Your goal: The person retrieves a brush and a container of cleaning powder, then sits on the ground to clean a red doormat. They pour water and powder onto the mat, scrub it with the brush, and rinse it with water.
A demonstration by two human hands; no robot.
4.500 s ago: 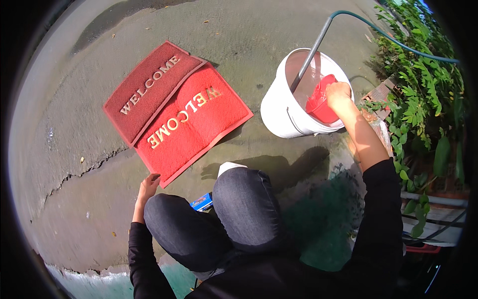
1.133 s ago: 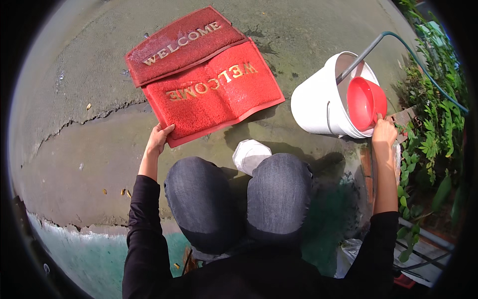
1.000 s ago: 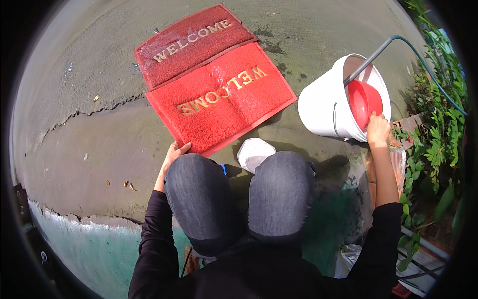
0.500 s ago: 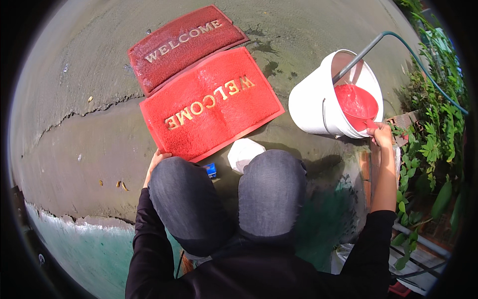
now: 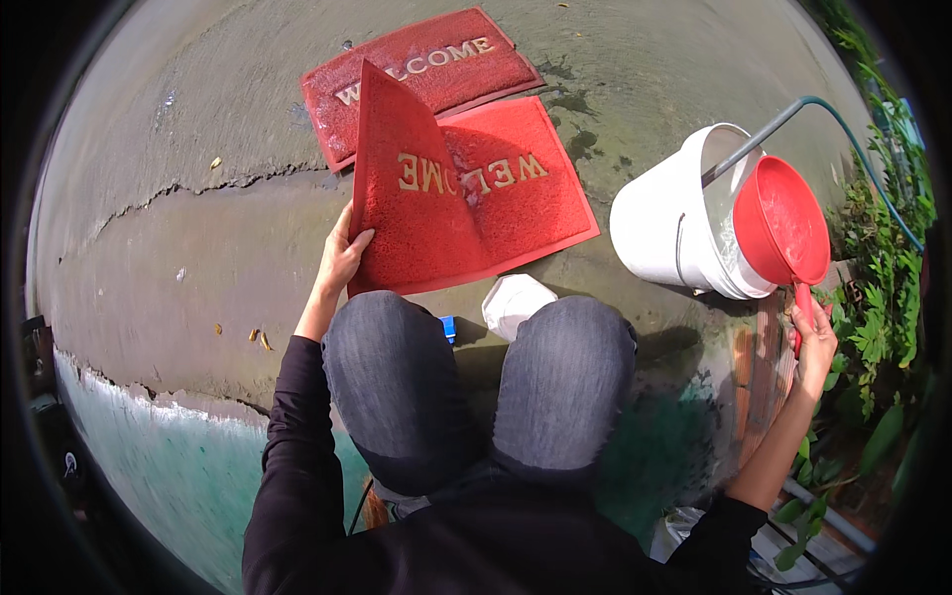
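My left hand (image 5: 343,252) grips the left edge of a red doormat (image 5: 526,213) with pale lettering. That side of the mat is lifted and folded upward, while its right half lies flat on the ground. In my right hand (image 5: 814,342) is the handle of a red dipper (image 5: 790,213). The dipper is tilted at the right rim of a white bucket (image 5: 645,213), with water showing in its bowl. A grey pipe on a green hose (image 5: 843,121) rests inside the bucket, where water is also visible.
A second, darker red doormat (image 5: 421,74) lies flat beyond the first. Near my knees are a white faceted container (image 5: 516,303) and a small blue object (image 5: 449,329). Green plants (image 5: 883,297) and bricks (image 5: 744,372) line the right side. A crack runs across the wet concrete (image 5: 218,248).
My left hand has raised the near mat's left side, folding it up. My right hand has lifted the dipper from inside the bucket to its right rim.
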